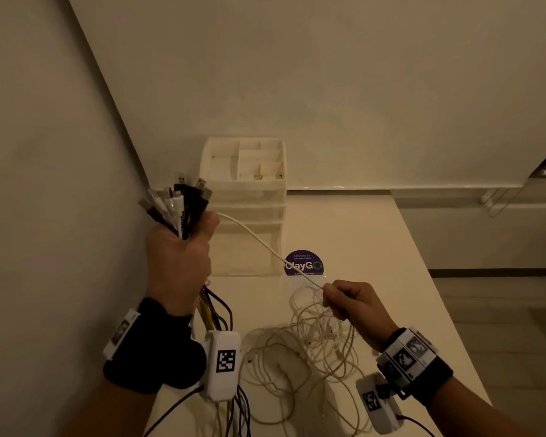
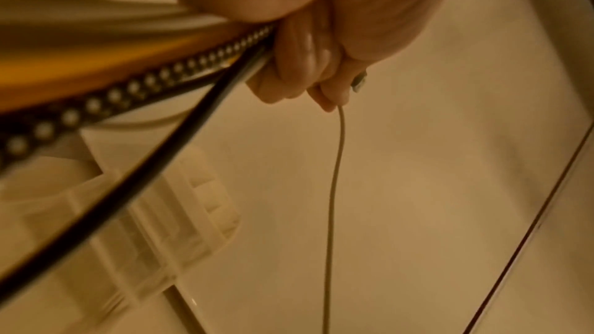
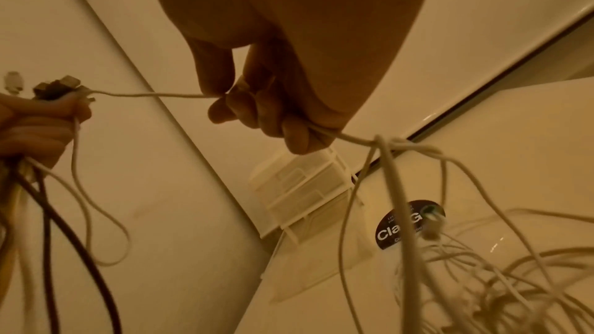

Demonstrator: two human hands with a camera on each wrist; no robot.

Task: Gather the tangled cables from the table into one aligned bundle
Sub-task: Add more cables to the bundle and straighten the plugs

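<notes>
The left hand (image 1: 178, 260) is raised at ten o'clock, fist upright, fingers and thumb curled tight in a grip (knuckles toward the head camera). Its forearm rises from seven o'clock, wearing a black wrist strap with white tagged camera blocks (image 1: 223, 364). The right hand (image 1: 353, 305), lower at four o'clock, has its fingers (image 3: 231, 108) curled in a pinch, the forearm entering from five o'clock.

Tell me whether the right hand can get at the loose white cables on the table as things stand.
Probably yes: the white tangle lies just below the right hand, nothing between. But it already pinches a white cable.
</notes>
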